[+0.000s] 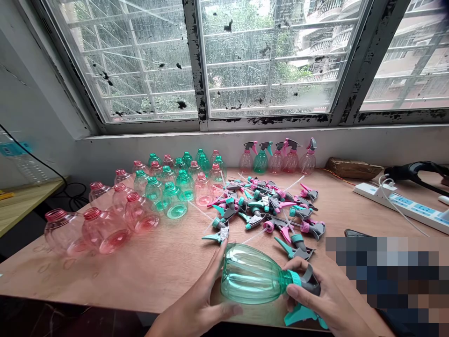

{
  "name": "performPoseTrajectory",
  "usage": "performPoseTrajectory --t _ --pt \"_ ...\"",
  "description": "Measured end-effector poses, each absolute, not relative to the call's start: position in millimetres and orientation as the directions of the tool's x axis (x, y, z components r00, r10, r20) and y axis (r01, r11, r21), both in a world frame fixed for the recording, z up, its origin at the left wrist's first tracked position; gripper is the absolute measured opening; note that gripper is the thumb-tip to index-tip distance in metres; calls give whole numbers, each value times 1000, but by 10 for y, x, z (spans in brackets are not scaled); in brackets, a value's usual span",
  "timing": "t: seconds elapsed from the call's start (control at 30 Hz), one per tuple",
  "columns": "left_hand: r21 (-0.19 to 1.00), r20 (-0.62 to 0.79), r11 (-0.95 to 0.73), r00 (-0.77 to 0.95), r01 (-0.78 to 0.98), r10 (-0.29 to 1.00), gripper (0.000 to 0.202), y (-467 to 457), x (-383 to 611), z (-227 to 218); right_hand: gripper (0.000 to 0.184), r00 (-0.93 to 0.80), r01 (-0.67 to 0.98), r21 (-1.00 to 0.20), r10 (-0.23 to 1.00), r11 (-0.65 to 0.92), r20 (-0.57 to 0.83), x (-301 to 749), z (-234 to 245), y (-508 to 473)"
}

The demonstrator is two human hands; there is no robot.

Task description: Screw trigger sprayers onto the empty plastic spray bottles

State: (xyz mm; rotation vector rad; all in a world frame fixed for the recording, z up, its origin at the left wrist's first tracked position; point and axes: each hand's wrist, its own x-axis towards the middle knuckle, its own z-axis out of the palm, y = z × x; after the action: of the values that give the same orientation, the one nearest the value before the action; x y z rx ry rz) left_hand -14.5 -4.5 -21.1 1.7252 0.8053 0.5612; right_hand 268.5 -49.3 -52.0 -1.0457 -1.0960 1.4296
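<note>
A clear green spray bottle [250,276] lies on its side near the table's front edge. My left hand [201,304] wraps round the bottle's base, fingers curled against it. My right hand [324,299] grips the grey and teal trigger head [305,285] sitting on the bottle's neck. A loose pile of grey trigger heads [270,208] with teal or pink collars and white tubes lies just beyond my hands. Open pink bottles [105,224] and green bottles [171,192] stand in a cluster at the left.
Several finished spray bottles [280,159] stand in a row against the wall under the window. A white power strip [403,203] with a cable lies at the right, with a brown parcel [352,167] behind it and a dark phone [354,233]. A second table [21,201] stands at the far left.
</note>
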Motion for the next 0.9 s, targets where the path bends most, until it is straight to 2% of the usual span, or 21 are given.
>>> performPoseTrajectory --t 0.13,0.23,0.43,0.77,0.9 --pt "943 10 -231 672 241 741 97 -57 -148 -209 37 -121 -201 -976 991 -78 -54 2685 -509 -495" --pt "959 14 -201 672 201 740 91 -77 -134 -183 36 -118 -213 -974 991 -84 -59 2683 -503 -499" --pt "973 -5 -150 671 173 741 108 -62 -125 -184 37 -115 -204 -976 992 -76 -53 2685 -510 -499" --pt "969 17 -175 659 175 752 93 -73 -126 -192 36 -108 -214 -974 992 -80 -58 2682 -496 -504" --pt "981 -11 -119 663 151 748 110 -65 -114 -173 35 -112 -226 -971 993 -73 -48 2682 -493 -500"
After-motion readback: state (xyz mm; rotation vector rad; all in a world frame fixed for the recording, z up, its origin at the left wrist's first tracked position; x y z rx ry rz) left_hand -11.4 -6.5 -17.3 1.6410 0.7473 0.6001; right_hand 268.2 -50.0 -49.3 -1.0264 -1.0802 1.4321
